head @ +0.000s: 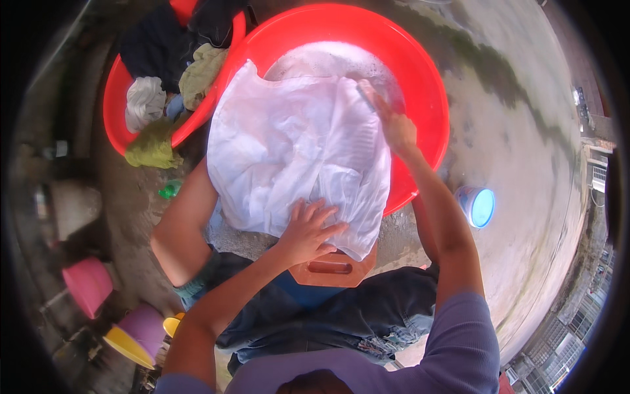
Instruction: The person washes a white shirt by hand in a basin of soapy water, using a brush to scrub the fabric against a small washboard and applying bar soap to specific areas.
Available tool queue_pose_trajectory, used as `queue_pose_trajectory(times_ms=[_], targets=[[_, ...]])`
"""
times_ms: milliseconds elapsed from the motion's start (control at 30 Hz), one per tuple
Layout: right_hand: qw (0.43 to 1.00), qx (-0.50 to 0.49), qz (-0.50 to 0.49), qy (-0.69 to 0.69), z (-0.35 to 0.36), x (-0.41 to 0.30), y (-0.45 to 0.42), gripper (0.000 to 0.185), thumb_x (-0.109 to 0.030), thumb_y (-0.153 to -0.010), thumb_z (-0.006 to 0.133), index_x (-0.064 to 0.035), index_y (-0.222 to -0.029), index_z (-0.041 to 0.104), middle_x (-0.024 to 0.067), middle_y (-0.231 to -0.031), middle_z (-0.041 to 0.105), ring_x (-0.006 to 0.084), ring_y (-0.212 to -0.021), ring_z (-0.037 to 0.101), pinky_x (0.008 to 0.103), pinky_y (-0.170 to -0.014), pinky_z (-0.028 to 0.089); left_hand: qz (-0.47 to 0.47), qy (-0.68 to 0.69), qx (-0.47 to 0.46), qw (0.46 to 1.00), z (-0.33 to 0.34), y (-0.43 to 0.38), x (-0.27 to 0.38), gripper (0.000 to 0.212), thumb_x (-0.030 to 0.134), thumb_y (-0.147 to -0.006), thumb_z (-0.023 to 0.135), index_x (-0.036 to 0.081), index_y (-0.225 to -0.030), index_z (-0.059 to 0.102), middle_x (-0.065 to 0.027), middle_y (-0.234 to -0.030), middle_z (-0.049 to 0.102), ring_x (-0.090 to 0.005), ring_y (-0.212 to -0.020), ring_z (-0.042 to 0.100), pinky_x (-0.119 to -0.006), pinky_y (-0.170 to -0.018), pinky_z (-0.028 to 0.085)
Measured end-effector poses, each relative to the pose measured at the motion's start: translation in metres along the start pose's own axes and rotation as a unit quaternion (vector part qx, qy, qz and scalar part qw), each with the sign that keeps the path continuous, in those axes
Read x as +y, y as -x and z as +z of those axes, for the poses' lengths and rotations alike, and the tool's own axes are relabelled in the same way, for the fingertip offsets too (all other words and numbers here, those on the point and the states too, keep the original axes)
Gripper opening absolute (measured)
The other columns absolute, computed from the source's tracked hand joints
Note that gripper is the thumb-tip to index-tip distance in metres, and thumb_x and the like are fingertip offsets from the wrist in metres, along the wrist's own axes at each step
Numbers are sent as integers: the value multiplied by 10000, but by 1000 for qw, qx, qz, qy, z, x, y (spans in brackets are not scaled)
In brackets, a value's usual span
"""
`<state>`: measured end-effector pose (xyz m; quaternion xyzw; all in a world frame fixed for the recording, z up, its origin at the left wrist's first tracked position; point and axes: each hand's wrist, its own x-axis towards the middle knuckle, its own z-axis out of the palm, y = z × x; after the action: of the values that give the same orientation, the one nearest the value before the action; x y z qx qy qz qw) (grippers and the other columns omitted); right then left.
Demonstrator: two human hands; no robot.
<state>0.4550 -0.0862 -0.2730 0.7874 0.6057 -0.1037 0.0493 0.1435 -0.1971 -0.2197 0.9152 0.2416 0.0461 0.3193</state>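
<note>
A wet white cloth garment (295,133) is spread over a brown washboard (325,278), whose slotted handle end shows below the fabric. Faint ridges press through the cloth on its right side. My left hand (312,231) lies flat on the lower part of the garment, fingers spread. Near the upper right edge, my right hand (396,128) grips a narrow greyish brush (365,94), mostly covered by the fingers. Under the garment's far end stands a large red basin (428,93) with foamy water (330,56) in it.
A second red basin (112,111) at the upper left holds dark, white and olive clothes, one olive piece (152,145) hanging over its rim. A green bottle (170,189) lies beside my leg. A lidded tub (480,207) stands right; pink (88,285) and purple (142,327) buckets are lower left.
</note>
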Motion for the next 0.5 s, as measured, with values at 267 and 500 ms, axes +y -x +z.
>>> queue_pose_trajectory(times_ms=[267,500], targets=[[993,57,-92,-50,46,-12,-63,616,-74,-905,408,-439,-1397,332,121,-1304,518,317,-974,630,433,-795,531,4,18,-8,1000,0,-3,5,704,394,-640,786,356,-1292,524,-8,-1399,377,-295,-1310,313,-608,-1059,224],[991,-48,-107,-66,36,-32,16,613,-158,-923,434,-351,-1466,227,202,-772,652,364,-677,659,483,-617,530,-25,-8,-44,999,-27,4,-19,750,531,-689,702,336,-1367,447,-85,-1466,304,-322,-1362,250,-623,-1079,165]])
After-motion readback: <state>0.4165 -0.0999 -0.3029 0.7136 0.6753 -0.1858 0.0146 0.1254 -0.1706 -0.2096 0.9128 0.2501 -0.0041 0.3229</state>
